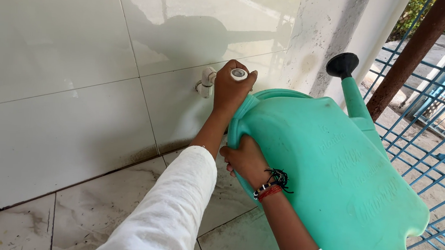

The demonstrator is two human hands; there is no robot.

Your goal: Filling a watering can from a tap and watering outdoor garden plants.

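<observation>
White plastic shows first: the wall tap (206, 80) sits under the left hand (231, 88), whose fingers are closed around its handle. Just right of and below that grip, the right hand (245, 162) is clamped on the handle of the green watering can (336, 178), holding it tilted beneath the tap. No water is visible yet, so I judge filling not yet begun.

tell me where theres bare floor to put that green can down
Bare floor tiles lie lower left, bordered by the tiled wall and the left sleeve. It is crowded around the tap, where the left hand, right hand and watering can meet.
</observation>
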